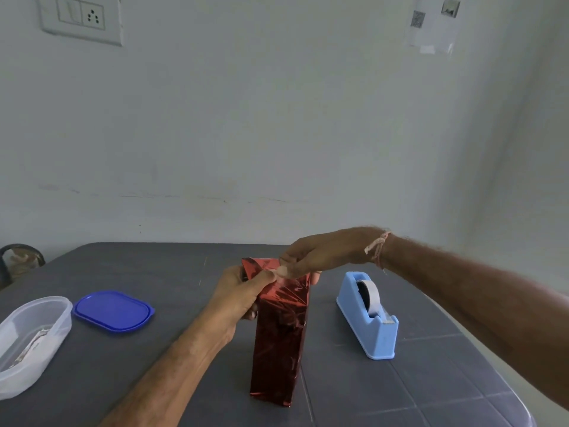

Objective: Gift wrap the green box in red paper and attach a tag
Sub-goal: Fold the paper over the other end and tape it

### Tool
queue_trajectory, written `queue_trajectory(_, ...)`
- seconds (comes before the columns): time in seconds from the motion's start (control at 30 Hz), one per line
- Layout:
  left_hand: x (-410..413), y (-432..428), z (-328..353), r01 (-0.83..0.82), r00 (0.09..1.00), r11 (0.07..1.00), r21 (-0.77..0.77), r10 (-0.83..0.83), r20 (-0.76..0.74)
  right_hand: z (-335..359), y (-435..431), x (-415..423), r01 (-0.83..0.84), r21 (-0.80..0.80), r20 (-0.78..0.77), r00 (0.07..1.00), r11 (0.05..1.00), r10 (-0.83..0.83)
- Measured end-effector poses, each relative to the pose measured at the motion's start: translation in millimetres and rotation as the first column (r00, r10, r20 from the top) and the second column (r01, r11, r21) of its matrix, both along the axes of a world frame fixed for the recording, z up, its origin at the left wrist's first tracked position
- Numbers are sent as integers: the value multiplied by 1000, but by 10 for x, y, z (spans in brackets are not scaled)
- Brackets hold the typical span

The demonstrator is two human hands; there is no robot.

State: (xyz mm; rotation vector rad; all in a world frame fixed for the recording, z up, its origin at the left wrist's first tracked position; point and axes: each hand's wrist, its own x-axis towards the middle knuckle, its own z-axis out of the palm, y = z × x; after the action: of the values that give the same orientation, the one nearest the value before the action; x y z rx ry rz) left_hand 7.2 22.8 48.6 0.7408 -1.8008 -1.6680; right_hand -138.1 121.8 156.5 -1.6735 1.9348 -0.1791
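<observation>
A tall box wrapped in shiny red paper [278, 340] stands upright on the dark grey table [415, 380], near the front centre. No green shows through the wrapping. My left hand [243, 291] grips the upper left side and pinches the loose paper flap at the top. From the right, my right hand [314, 257] reaches over the top end and pinches the same folded red flap between thumb and fingers. A tag is not clearly visible.
A light blue tape dispenser [368, 315] with a white roll stands right of the box. At the left lie a blue lid [113, 311] and a clear plastic tub [30, 343] holding some small paper items. A chair back [18, 257] shows at the far left edge.
</observation>
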Motion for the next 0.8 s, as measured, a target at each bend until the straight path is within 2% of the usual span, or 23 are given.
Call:
queue_trajectory(0.27, -51, -115, 59, 51, 994, 994, 97, -61, 95, 45, -27, 47, 0, 45, -44, 999, 999, 2)
queue_trajectory(0.57, -64, -108, -1, 39, 997, 990, 136, -48, 60, 33, -20, 75, 13, 41, -59, 998, 999, -11)
queue_trajectory(0.8, -52, -85, 5, 38, 998, 991, 128, -44, 43, 13, -44, 78, -21, 35, -166, 986, 999, 27)
